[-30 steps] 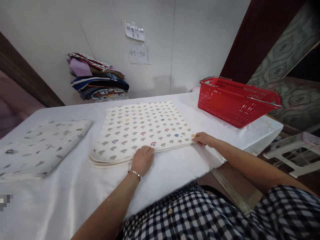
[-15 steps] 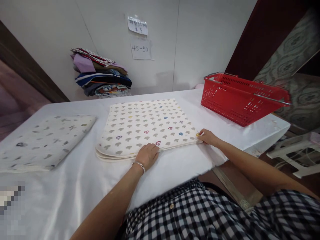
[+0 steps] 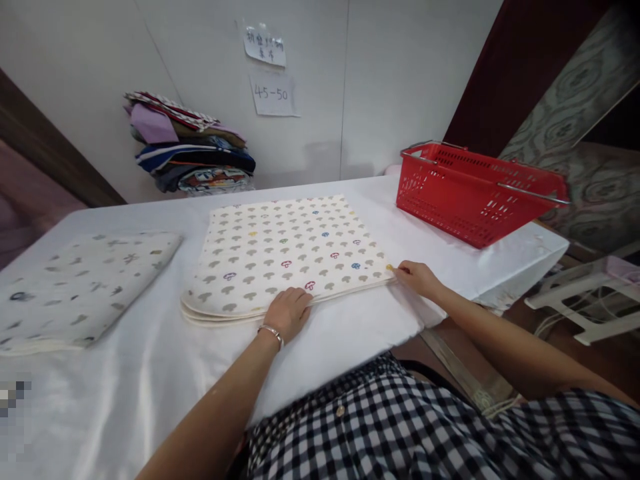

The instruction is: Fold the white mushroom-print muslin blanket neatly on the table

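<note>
A folded cream cloth with small mushroom prints point(image 3: 285, 253) lies flat on the white-covered table point(image 3: 150, 373), several layers thick. My left hand point(image 3: 289, 312) rests at the middle of its near edge, fingers curled onto the layers. My right hand point(image 3: 417, 277) pinches the cloth's near right corner. A silver bracelet sits on my left wrist.
A second folded cloth with grey prints point(image 3: 75, 283) lies at the left. A stack of folded coloured fabrics point(image 3: 187, 150) stands against the back wall. A red plastic basket point(image 3: 475, 193) sits at the table's right end. A white stool point(image 3: 585, 300) is beyond the table edge.
Both hands stay on the cloth's near edge. Only the view has shifted slightly; the cloth has not visibly moved.
</note>
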`<state>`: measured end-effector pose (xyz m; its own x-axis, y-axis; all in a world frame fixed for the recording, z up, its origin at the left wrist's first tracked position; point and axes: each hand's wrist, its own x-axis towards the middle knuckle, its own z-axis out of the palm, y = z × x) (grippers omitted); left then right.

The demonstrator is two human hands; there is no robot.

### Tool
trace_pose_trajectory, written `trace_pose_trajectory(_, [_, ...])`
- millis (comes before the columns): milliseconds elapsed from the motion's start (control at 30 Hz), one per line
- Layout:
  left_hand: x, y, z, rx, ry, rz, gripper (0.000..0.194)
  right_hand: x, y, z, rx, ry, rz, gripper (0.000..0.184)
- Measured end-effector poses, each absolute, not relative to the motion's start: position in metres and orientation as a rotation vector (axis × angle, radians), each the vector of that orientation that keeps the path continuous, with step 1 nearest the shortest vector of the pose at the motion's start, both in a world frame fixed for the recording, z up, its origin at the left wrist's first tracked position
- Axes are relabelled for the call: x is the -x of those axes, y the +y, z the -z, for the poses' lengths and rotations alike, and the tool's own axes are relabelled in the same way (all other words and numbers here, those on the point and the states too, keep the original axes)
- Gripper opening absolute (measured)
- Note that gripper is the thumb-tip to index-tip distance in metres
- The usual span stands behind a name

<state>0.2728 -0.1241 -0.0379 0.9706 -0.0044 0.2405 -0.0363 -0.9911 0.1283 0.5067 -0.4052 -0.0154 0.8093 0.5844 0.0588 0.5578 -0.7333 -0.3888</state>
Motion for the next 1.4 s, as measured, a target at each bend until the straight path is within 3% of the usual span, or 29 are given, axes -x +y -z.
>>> trace_pose_trajectory(333, [-0.272,-0.125,0.038,-3.021,0.000,-0.335,0.018,-0.512,-0.397,0.022,2.654,-0.683,-0.325,0.021])
trace_pose_trajectory(567, [-0.272,-0.126,0.038,-3.011,0.000,-0.344,0.017,-0.493,-0.401,0.015,2.544,-1.179,0.096,0.016])
trace_pose_trajectory(800, [-0.272,-0.125,0.038,-2.993,-0.002,-0.352,0.018,-0.495,-0.417,0.020,2.391,-1.654,0.148,0.024])
trace_pose_trajectory(1400, [-0.274,-0.125,0.041,-2.921,0.115,-0.408,0.018,-0.460,-0.367,0.026,2.277,-1.845,0.260,0.031])
